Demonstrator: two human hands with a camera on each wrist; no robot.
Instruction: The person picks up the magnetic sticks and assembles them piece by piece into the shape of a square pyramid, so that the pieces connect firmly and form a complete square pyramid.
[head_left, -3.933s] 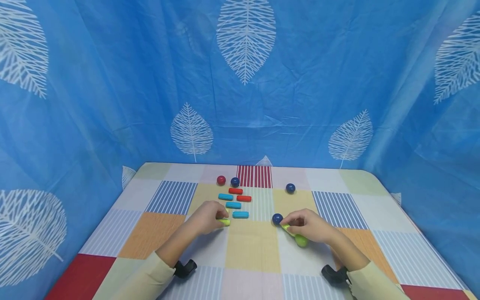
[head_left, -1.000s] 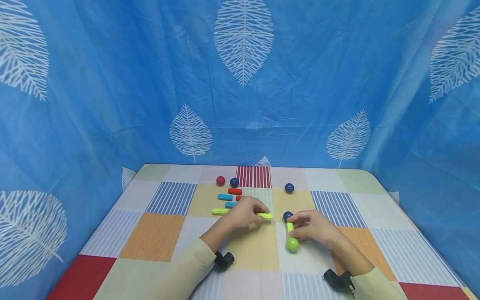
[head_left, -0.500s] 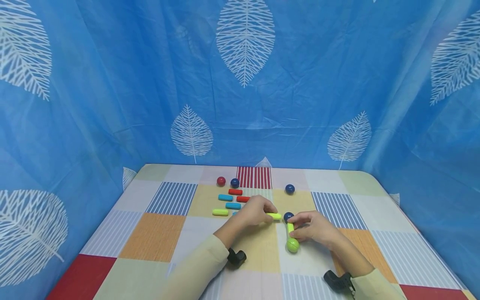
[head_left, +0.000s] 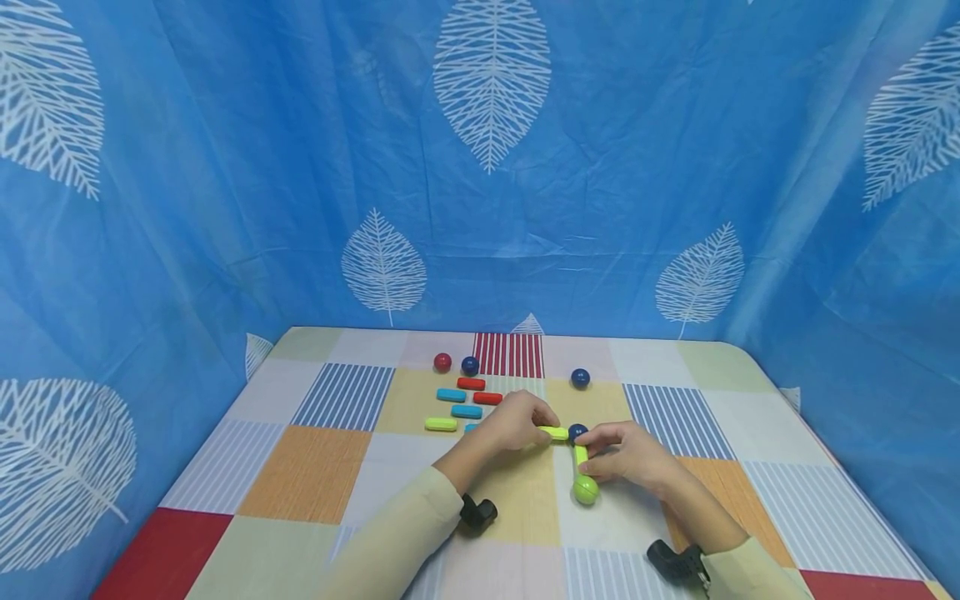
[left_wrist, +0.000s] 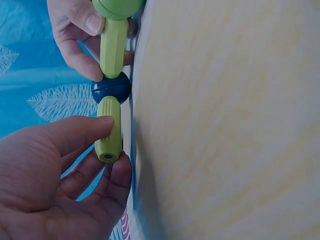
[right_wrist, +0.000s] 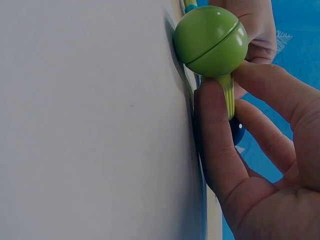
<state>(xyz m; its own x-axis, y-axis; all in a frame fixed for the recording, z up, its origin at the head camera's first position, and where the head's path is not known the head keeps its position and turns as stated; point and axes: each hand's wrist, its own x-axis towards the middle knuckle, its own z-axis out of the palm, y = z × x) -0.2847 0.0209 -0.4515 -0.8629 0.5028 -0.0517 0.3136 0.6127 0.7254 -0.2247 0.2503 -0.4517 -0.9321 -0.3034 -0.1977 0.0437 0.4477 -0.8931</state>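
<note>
My left hand pinches a yellow-green rod between thumb and fingers. The rod's far end touches a dark blue ball. My right hand holds a second yellow-green rod, which runs from the same blue ball to a green ball at the near end. In the head view the two rods meet at the blue ball at roughly a right angle. The right fingers lie along the second rod and partly cover it in the right wrist view.
Left of centre lie red rods, blue rods and a yellow-green rod. Behind them sit a red ball and a dark blue ball; another blue ball is farther right. A patchwork cloth covers the table; a blue curtain surrounds it.
My left hand has picked up a yellow-green rod and carried it rightward until it meets the blue ball. My right hand turned its rod and ball piece earlier, and has held still lately.
</note>
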